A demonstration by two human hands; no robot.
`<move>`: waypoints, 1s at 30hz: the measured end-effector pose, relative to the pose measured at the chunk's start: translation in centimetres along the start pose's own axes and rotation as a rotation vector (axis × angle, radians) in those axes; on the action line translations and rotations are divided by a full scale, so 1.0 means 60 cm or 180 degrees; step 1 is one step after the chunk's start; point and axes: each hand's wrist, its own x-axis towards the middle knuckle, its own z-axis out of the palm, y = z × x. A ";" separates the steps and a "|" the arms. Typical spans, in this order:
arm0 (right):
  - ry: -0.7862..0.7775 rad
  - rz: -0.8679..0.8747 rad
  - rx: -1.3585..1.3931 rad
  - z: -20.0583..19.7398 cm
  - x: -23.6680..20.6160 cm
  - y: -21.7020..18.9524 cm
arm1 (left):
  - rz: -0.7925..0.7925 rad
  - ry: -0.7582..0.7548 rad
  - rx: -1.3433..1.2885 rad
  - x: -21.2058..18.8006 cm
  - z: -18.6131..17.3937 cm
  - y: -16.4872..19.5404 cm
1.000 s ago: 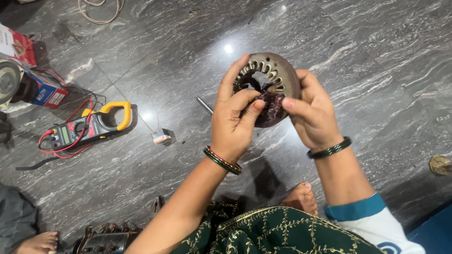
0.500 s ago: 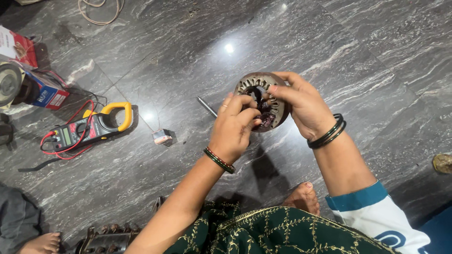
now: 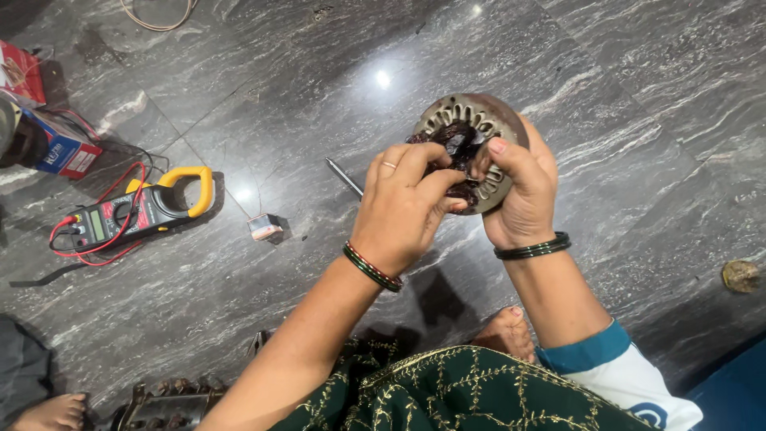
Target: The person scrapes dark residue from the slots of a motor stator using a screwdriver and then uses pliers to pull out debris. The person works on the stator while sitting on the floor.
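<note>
My right hand (image 3: 523, 191) grips the round slotted stator (image 3: 472, 148) by its rim, held above the floor (image 3: 239, 72); my left hand (image 3: 403, 207), just left of it, pinches its dark central windings (image 3: 456, 142).

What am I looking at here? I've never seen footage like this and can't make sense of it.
There is no machine: a person sits on a dark stone floor and works with bare hands. The one picture comes from a camera on their head, looking down, so the arms reach up from the bottom edge.

Both hands hold a round slotted metal ring with dark wire coils inside. The right hand grips its rim; the left hand has its fingers on the coils.

On the floor to the left lie a yellow clamp meter with red leads, a small box, a thin metal rod and a blue box. A bare foot shows below the hands.
</note>
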 end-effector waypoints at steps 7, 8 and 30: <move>0.0190 -0.0402 0.0025 0.030 -0.014 -0.010 | -0.0052 0.0115 -0.0003 0.010 -0.008 0.012; 0.0173 -0.0401 0.0035 0.036 -0.017 -0.011 | -0.0062 0.0082 -0.0054 0.009 -0.008 0.012; -0.0063 -0.0722 -0.1077 0.066 -0.013 0.023 | -0.1745 0.0701 -0.1384 -0.016 -0.002 -0.065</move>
